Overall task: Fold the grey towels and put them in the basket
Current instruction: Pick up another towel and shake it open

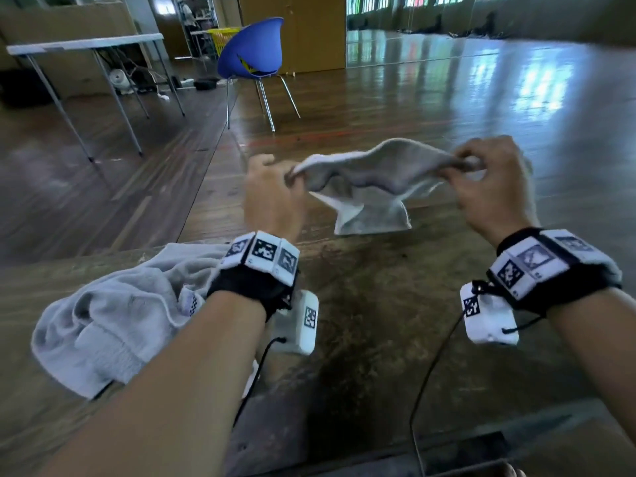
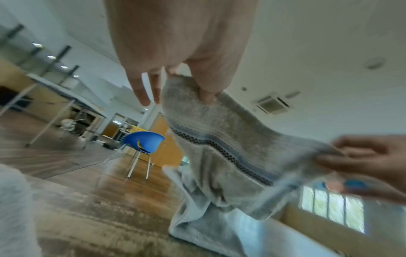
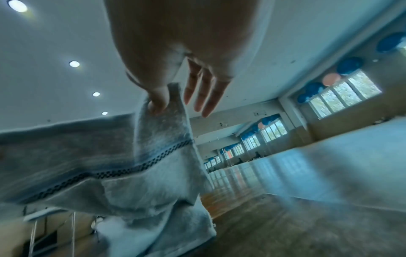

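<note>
A grey towel (image 1: 382, 173) hangs stretched between my two hands above the worn table (image 1: 361, 304), its lower part still resting on the tabletop. My left hand (image 1: 275, 187) pinches its left corner between thumb and fingers. My right hand (image 1: 481, 177) pinches the right corner. In the left wrist view the towel (image 2: 219, 139) shows a dark patterned stripe, and my left thumb presses it against the fingers while two fingers (image 2: 142, 93) stick out. The right wrist view shows the same towel (image 3: 153, 156) pinched under the thumb. No basket near the hands.
A second grey towel (image 1: 113, 311) lies crumpled on the table at the front left, under my left forearm. Beyond the table stand a blue chair (image 1: 254, 53), a white folding table (image 1: 86, 44) and a yellow basket-like thing (image 1: 222, 37) behind the chair.
</note>
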The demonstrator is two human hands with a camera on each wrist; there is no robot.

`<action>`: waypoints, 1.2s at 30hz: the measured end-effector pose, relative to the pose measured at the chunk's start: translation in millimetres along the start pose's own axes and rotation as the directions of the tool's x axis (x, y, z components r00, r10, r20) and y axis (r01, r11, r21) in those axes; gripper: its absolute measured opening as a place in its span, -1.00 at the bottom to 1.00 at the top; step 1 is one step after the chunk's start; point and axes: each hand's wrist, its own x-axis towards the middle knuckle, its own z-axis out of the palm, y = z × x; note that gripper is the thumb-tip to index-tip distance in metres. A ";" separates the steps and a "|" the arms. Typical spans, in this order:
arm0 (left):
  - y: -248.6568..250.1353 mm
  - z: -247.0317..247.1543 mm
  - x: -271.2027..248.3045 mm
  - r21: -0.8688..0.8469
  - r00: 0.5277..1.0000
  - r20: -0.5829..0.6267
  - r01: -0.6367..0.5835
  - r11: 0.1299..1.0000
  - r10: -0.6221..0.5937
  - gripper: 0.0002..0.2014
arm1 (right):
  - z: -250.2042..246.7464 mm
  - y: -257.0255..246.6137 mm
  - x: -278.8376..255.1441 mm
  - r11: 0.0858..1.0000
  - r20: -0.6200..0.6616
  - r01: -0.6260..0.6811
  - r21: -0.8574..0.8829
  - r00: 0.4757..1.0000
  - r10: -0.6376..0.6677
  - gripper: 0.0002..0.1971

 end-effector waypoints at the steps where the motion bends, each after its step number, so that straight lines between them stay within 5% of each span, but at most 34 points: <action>1: -3.3 -3.3 4.2 -0.029 0.998 -0.030 0.049 0.998 -0.050 -0.72 | -3.2 1.1 3.1 0.998 -0.031 -0.058 0.009 0.998 0.058 -0.87; 6: -6.4 -1.7 2.8 -0.275 0.974 0.104 0.223 0.935 -0.201 -0.76 | -12.2 -0.7 1.5 0.979 -0.084 -0.176 0.103 0.979 0.185 -0.85; 10: -1.2 6.9 1.8 -0.656 0.900 0.309 0.436 0.615 -0.308 -0.74 | -7.2 2.2 4.4 0.861 0.075 -0.300 0.410 0.952 0.296 -0.69; 12: -3.2 9.5 2.8 -0.645 0.940 0.257 0.341 0.684 -0.226 -0.80 | -3.5 8.3 8.8 0.877 0.066 -0.284 0.386 0.957 0.281 -0.69; 14: -5.6 5.8 2.1 -0.628 0.988 0.069 0.149 0.764 -0.136 -0.80 | -3.2 7.9 12.8 0.859 -0.002 -0.221 0.462 0.968 0.250 -0.71; 17: -9.7 -1.5 -0.8 -0.621 0.996 -0.087 -0.051 0.783 -0.004 -0.79 | -3.6 5.8 17.1 0.769 -0.100 -0.062 0.636 0.982 0.161 -0.69; 22: -34.5 1.9 -18.9 -0.272 0.964 0.250 0.157 0.949 -0.088 -0.68 | -1.1 24.2 -1.0 0.873 0.143 -0.239 0.426 0.970 0.196 -0.76; 25: -45.5 3.0 -37.2 -0.050 0.912 0.408 0.065 0.997 -0.039 -0.71 | -7.6 37.4 -20.8 0.959 0.271 -0.164 0.230 0.957 0.099 -0.78; 27: -49.5 -1.9 -45.4 0.001 0.904 0.427 0.028 1.000 -0.026 -0.70 | -19.8 42.4 -36.8 0.997 0.340 -0.020 0.081 0.940 -0.009 -0.78; 30: -53.7 -13.0 -54.4 0.021 0.919 0.389 0.056 0.998 -0.060 -0.72 | -47.2 45.7 -61.4 1.000 0.393 0.004 0.000 0.920 -0.004 -0.78; 36: -48.5 -41.1 -87.3 -0.123 0.895 0.439 -0.028 0.992 0.080 -0.82 | -103.6 35.1 -95.1 0.965 0.454 -0.059 0.256 0.889 -0.066 -0.79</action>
